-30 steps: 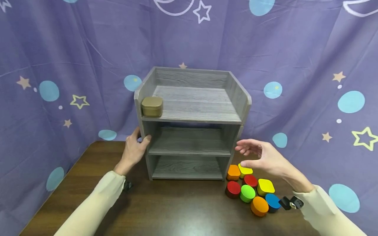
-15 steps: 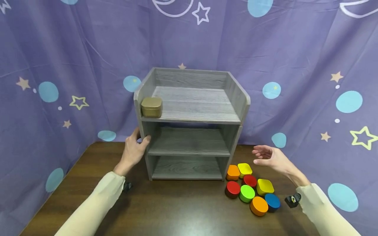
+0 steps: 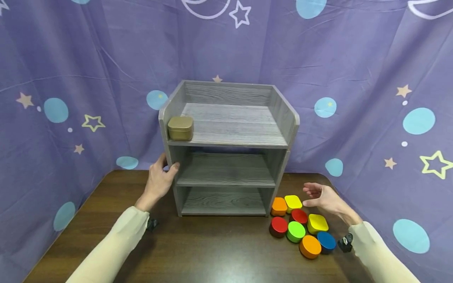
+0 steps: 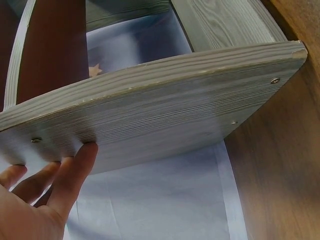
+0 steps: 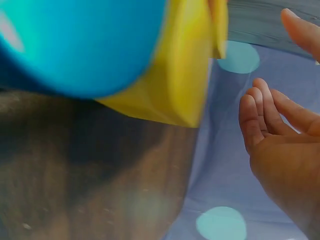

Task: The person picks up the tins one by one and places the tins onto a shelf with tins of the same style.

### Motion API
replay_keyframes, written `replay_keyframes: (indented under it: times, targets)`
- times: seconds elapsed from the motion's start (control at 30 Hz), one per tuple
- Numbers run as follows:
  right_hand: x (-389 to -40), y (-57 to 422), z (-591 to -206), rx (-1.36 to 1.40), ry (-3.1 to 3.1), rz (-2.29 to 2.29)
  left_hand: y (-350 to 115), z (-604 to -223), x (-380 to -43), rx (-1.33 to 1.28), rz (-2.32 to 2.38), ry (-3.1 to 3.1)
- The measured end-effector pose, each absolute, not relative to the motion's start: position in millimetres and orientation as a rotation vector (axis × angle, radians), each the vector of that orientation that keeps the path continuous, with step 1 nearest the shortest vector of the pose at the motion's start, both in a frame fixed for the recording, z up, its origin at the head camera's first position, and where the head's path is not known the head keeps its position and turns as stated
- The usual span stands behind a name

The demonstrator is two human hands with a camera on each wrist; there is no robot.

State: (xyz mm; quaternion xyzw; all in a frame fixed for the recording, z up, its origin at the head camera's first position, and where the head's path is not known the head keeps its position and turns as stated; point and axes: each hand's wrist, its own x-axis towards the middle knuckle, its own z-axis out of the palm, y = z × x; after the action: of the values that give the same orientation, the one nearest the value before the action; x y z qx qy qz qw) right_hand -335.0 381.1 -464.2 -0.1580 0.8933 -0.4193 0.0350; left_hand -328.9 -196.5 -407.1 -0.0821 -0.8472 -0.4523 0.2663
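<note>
My left hand (image 3: 158,181) grips the left side panel of a small grey wood-grain shelf (image 3: 226,183), thumb at the front edge. In the left wrist view its fingers (image 4: 75,172) press the outer face of that panel. To the right of the shelf my right hand (image 3: 327,199) hovers with nothing in it, thumb apart from the loosely bent fingers. Nearest its thumb is a yellow square-topped tin (image 3: 293,203). Close by are another yellow tin (image 3: 317,224) and a round blue tin (image 3: 326,242). A gold tin (image 3: 181,128) sits at the left of the top shelf.
Around the yellow and blue tins stand orange (image 3: 279,206), red (image 3: 278,226) and green (image 3: 295,232) ones, beside the shelf's lower right corner. The wooden table (image 3: 212,247) extends in front. A purple patterned curtain (image 3: 361,125) hangs behind and at both sides.
My right hand has moved away from the shelf's right side, to the right, and then lower beside the tins. The left hand has kept its grip on the panel.
</note>
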Motion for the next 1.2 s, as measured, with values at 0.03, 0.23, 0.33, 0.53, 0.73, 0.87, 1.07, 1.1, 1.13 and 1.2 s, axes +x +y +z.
replay_keyframes:
  times: [0.03,0.23,0.33,0.53,0.73,0.87,1.07,1.1,1.13,1.2]
  targets:
    - [-335.2,380.9,-467.2,-0.468,2.740,-1.294,-196.6,-407.1,-329.1,-0.219,-1.221,-2.290]
    - [-337.2,381.8,-479.3,-0.459,2.688,-1.309,-196.5,-406.7,-330.1,-0.217,-1.231,-2.289]
    - [-338.3,381.5,-482.6,-0.436,2.661,-1.317,-196.0,-406.1,-330.2,-0.218,-1.236,-2.284]
    - [-339.6,378.9,-489.0,-0.417,2.625,-1.304,-195.1,-405.1,-329.6,-0.213,-1.236,-2.285]
    - [-341.2,374.7,-495.2,-0.442,2.626,-1.271,-195.3,-406.1,-328.9,-0.213,-1.237,-2.287]
    - [-342.9,371.6,-498.0,-0.447,2.639,-1.251,-195.8,-407.1,-328.4,-0.211,-1.237,-2.286]
    - [-349.3,367.3,-495.0,-0.460,2.650,-1.191,-196.1,-407.8,-329.0,-0.208,-1.228,-2.275]
    - [-350.8,366.8,-494.3,-0.464,2.650,-1.181,-196.1,-407.7,-329.2,-0.209,-1.230,-2.274]
    - [-352.2,366.0,-493.8,-0.461,2.652,-1.172,-196.0,-407.9,-329.4,-0.209,-1.233,-2.274]
    - [-354.7,365.1,-493.5,-0.463,2.654,-1.150,-195.6,-407.7,-329.6,-0.212,-1.239,-2.273]
